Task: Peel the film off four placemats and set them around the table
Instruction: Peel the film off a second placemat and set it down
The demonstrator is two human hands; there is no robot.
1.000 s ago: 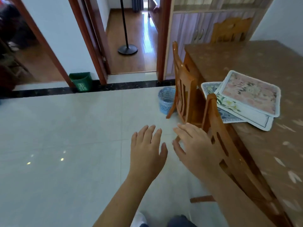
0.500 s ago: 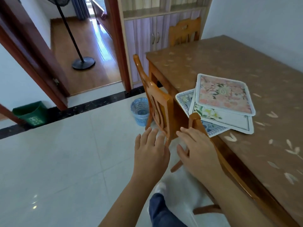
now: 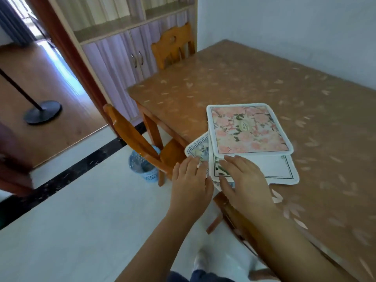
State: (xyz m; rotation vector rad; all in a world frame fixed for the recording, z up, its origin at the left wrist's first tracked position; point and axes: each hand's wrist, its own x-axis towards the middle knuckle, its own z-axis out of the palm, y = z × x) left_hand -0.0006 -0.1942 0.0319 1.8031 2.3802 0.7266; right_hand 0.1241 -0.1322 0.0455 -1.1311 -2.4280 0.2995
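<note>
The placemats lie in a loose stack at the near edge of the tabletop (image 3: pixel 234 78), between 2 chairs. The pink mat (image 3: pixel 249 129) is on top, a white mat (image 3: pixel 278 169) under it, and a blue mat (image 3: pixel 198 148) sticks out at the left; a 4th I cannot see. Both hands are open and hold nothing: the left hand (image 3: pixel 190 185) touches the blue mat's corner, the right hand (image 3: pixel 244 183) rests flat on the white mat. The step seems to be the first pick-up. Next, the fingers must lift 1 mat and find a film edge.
</note>
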